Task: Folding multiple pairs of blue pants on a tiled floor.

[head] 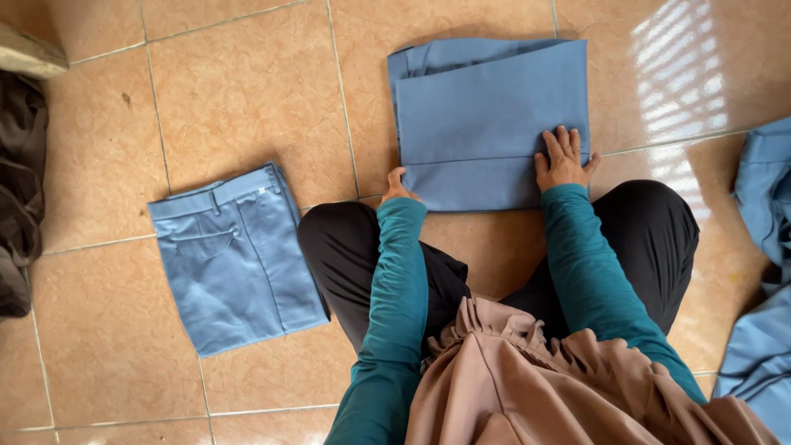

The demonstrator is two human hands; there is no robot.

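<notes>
Seen from the head camera looking down, a person kneels on a tan tiled floor (247, 91), their knees in black fabric at the centre of the frame. At upper centre lies a blue garment (490, 115), folded into a neat rectangle on the floor. The right hand (563, 158) rests flat on its lower right corner, fingers spread and pressing the cloth down. The left hand (398, 188) sits at the lower left corner, its fingers curled around the edge; how firmly they pinch it I cannot tell. This looks like a fold being flattened; another fold would call for both hands lifting one edge together. At centre left lie folded blue trousers (235, 259), well apart. More blue cloth (762, 272) lies at the right edge, dark cloth (18, 189) at the left.
</notes>
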